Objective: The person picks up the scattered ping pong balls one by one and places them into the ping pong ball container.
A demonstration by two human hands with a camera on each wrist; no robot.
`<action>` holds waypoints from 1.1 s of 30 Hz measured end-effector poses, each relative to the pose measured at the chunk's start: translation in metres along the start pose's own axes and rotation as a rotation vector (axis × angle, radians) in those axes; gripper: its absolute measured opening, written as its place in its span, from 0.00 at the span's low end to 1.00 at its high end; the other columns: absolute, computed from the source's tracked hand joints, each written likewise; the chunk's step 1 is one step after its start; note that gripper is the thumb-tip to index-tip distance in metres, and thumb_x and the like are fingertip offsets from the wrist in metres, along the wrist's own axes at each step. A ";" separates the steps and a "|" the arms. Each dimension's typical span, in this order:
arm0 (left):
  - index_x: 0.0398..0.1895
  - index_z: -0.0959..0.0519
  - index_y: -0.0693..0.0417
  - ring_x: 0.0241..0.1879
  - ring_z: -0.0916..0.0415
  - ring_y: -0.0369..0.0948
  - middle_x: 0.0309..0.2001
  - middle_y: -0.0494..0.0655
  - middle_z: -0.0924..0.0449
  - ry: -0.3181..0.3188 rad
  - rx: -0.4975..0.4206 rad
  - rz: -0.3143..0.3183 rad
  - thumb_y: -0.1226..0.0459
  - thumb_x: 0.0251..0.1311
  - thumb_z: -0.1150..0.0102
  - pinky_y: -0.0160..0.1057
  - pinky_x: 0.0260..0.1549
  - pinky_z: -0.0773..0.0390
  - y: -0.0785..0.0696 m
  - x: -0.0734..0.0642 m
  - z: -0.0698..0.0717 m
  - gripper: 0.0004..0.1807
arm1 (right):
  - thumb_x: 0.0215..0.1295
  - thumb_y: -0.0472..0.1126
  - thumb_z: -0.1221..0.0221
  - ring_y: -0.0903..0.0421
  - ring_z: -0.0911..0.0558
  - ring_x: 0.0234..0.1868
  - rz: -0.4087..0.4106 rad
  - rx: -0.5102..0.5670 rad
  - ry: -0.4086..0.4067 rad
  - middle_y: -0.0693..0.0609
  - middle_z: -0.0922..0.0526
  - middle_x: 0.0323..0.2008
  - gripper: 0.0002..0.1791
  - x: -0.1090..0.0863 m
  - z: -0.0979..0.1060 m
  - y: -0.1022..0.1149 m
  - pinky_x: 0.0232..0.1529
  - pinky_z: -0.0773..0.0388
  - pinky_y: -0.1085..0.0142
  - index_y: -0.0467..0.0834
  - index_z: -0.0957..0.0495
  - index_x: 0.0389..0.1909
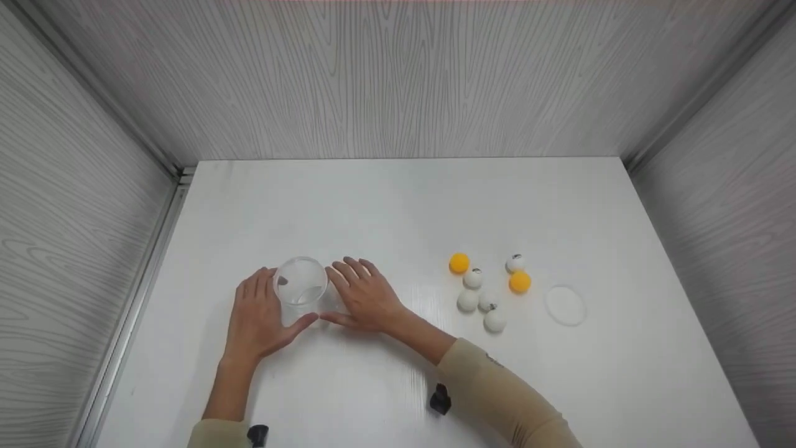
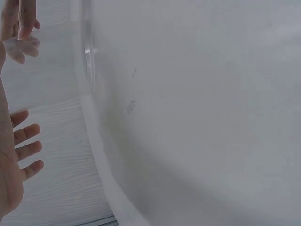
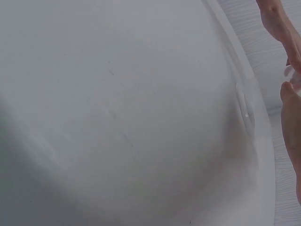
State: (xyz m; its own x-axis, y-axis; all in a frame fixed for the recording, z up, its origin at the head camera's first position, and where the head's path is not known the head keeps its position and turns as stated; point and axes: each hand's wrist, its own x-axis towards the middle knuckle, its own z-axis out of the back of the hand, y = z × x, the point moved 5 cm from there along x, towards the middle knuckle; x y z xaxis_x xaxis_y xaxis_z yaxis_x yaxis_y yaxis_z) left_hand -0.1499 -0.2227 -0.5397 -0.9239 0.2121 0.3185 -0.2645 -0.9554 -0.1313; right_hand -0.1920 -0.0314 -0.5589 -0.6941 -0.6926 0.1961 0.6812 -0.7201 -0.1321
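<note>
A clear, round plastic container [image 1: 302, 287] stands on the left part of the white table, its round top facing the head camera. Along its left side lies my left hand [image 1: 255, 320], fingers extended and thumb stretched across the near side. My right hand [image 1: 367, 298] is at its right side, with straight fingers by the rim and the thumb pointing at the left thumb. The thumb tips almost meet. In the left wrist view the container [image 2: 51, 70] shows as a see-through wall beside the spread fingers of the left hand [image 2: 14, 150]. Whether the right fingertips touch it, I cannot tell.
Right of the hands lie several white balls [image 1: 467, 301] and two orange balls, one orange ball [image 1: 459, 262] at the back and another orange ball [image 1: 520, 282] farther right. Beyond them is a translucent ring-shaped lid [image 1: 566, 305]. Grey wood-grain panels [image 1: 385, 81] enclose the table.
</note>
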 end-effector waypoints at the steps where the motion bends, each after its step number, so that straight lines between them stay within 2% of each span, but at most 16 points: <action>1: 0.68 0.31 0.71 0.67 0.28 0.62 0.64 0.68 0.25 -0.002 0.008 -0.005 0.29 0.49 0.36 0.62 0.70 0.28 -0.001 0.000 0.000 0.59 | 0.71 0.81 0.63 0.50 0.27 0.75 0.002 -0.003 -0.008 0.52 0.27 0.73 0.49 -0.001 0.000 -0.001 0.76 0.29 0.55 0.49 0.35 0.76; 13: 0.68 0.31 0.69 0.68 0.27 0.63 0.64 0.69 0.24 0.001 0.002 -0.013 0.30 0.49 0.33 0.64 0.70 0.28 -0.012 0.002 -0.003 0.58 | 0.71 0.81 0.62 0.49 0.27 0.75 0.000 0.016 -0.035 0.51 0.26 0.73 0.49 -0.012 -0.002 -0.009 0.75 0.28 0.53 0.48 0.34 0.75; 20: 0.67 0.30 0.71 0.69 0.28 0.64 0.64 0.69 0.23 0.012 0.015 -0.023 0.27 0.52 0.38 0.64 0.70 0.29 -0.018 0.002 -0.004 0.59 | 0.71 0.81 0.62 0.49 0.28 0.76 -0.008 0.021 -0.009 0.50 0.27 0.73 0.48 -0.018 -0.002 -0.012 0.76 0.29 0.53 0.48 0.35 0.75; 25: 0.67 0.29 0.72 0.70 0.28 0.63 0.64 0.69 0.22 0.015 0.027 -0.037 0.26 0.54 0.42 0.63 0.71 0.29 -0.024 0.002 -0.005 0.59 | 0.71 0.80 0.59 0.49 0.28 0.76 -0.009 0.020 -0.032 0.50 0.26 0.73 0.48 -0.024 0.000 -0.015 0.76 0.30 0.53 0.47 0.33 0.74; 33: 0.66 0.28 0.70 0.70 0.28 0.62 0.63 0.68 0.21 0.013 0.018 -0.047 0.28 0.51 0.36 0.63 0.71 0.29 -0.035 0.004 -0.005 0.58 | 0.71 0.80 0.57 0.48 0.27 0.75 -0.003 0.016 -0.061 0.49 0.25 0.71 0.47 -0.034 0.003 -0.021 0.76 0.29 0.53 0.46 0.33 0.73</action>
State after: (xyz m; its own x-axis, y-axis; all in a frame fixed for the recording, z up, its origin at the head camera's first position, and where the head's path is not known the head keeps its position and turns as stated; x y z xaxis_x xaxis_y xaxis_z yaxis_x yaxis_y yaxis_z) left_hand -0.1453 -0.1872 -0.5387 -0.9142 0.2589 0.3117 -0.3024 -0.9480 -0.0997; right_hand -0.1815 0.0072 -0.5596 -0.6807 -0.6866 0.2556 0.6835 -0.7207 -0.1158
